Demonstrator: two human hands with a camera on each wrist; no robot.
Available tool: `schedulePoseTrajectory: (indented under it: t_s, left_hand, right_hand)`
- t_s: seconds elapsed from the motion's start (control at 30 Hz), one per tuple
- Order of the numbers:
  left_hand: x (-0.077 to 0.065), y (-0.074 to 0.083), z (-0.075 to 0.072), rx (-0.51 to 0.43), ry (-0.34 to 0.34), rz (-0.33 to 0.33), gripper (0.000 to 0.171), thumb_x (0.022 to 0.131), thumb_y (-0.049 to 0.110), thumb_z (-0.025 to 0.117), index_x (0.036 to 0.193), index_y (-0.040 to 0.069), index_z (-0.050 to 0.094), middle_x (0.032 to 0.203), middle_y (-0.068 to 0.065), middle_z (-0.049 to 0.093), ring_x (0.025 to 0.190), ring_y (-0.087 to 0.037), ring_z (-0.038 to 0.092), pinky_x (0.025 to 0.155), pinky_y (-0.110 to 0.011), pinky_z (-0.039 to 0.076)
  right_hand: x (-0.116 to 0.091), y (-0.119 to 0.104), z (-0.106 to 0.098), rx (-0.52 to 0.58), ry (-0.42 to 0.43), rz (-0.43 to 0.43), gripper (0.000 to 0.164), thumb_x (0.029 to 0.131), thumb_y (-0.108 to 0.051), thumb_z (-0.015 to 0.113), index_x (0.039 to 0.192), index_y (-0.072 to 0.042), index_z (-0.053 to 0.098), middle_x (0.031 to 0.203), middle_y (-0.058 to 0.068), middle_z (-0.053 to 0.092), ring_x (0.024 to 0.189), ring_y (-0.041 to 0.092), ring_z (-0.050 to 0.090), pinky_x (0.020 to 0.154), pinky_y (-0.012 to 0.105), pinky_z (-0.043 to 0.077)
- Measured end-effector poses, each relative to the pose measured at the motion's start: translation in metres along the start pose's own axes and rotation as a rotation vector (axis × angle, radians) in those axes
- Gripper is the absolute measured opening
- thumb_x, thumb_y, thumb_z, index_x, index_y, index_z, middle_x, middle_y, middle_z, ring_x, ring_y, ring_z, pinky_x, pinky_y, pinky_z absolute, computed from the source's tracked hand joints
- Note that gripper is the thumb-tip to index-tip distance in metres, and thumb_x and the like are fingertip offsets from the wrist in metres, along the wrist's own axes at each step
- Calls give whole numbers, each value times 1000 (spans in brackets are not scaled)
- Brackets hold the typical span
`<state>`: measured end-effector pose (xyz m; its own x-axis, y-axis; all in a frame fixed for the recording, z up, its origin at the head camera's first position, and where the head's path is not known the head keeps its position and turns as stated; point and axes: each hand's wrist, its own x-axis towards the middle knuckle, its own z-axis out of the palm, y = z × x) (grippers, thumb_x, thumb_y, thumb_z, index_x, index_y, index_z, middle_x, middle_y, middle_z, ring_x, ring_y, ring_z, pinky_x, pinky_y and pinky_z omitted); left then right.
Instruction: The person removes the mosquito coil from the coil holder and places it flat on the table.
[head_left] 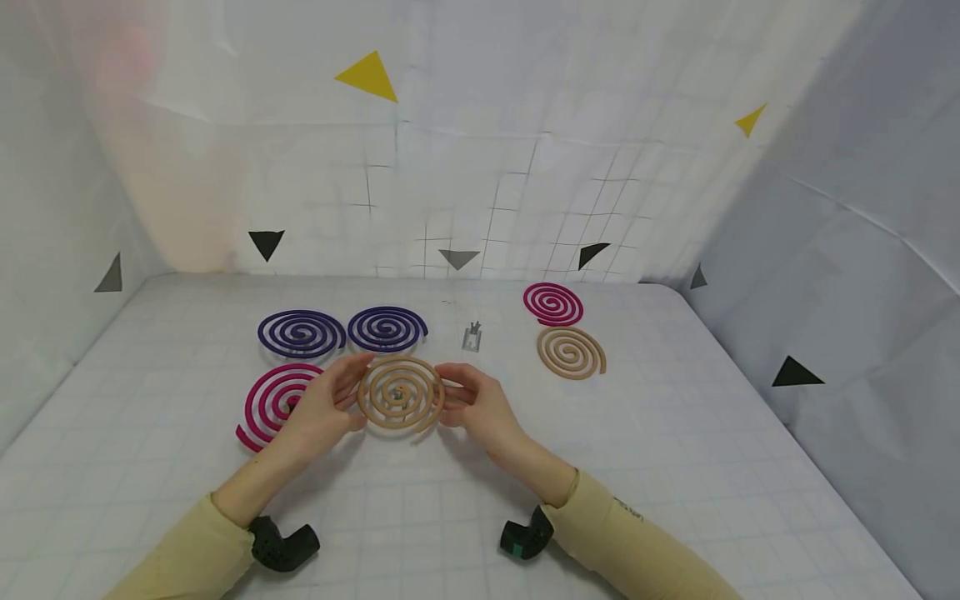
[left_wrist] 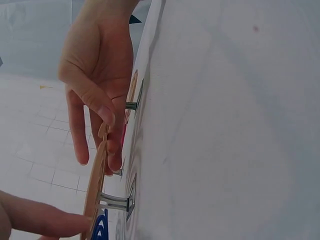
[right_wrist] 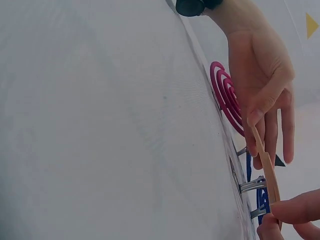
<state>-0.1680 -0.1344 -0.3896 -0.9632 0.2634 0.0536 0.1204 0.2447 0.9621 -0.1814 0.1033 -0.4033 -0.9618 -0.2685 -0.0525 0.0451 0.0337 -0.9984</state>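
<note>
A tan mosquito coil (head_left: 401,426) lies level over a small metal stand (left_wrist: 115,201), raised above the white table. My left hand (head_left: 326,408) pinches its left edge between thumb and fingers. At the opposite edge, the thumb and index finger of my right hand (head_left: 483,408) pinch the coil, with the other fingers extended. From the side, the right wrist view shows the stand's prongs reaching up to the coil's underside; whether they carry its weight I cannot tell. A magenta coil (head_left: 258,408) sits beside my left hand, partly hidden by it.
Two dark blue coils (head_left: 302,333) stand side by side behind my left hand. A bare metal stand (head_left: 472,337) is at the back centre. Farther right are a smaller magenta coil (head_left: 553,303) and another tan coil (head_left: 572,352). White sheeting (head_left: 480,167) encloses the table.
</note>
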Motion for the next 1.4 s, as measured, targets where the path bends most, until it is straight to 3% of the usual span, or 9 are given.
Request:
schedulePoseTrajectory:
  t_s: [0.83, 1.07, 1.4]
  left_hand:
    - [-2, 6, -1, -31, -10, -40, 78, 78, -18, 61, 151, -5, 33, 156, -26, 35, 146, -40, 34, 114, -42, 33]
    - [-2, 8, -1, -35, -10, -34, 77, 80, -15, 63, 151, -5, 33, 157, -25, 35, 146, -39, 34, 114, -41, 34]
    - [-2, 10, 0, -47, -15, -28, 75, 83, -14, 64, 150, -6, 32, 157, -25, 35, 146, -38, 33, 113, -39, 35]
  right_hand:
    - [-2, -8, -2, 42, 14, 24, 63, 77, 23, 58, 137, 5, 53, 136, 25, 59, 121, 32, 63, 88, 27, 58]
    - [-2, -14, -6, 55, 14, -3, 63, 77, 23, 55, 137, 5, 53, 140, 23, 56, 126, 35, 59, 93, 30, 57]
    - [-1, -19, -12, 91, -16, 25, 66, 77, 21, 55, 141, 2, 50, 147, 19, 51, 132, 34, 54, 89, 24, 56]
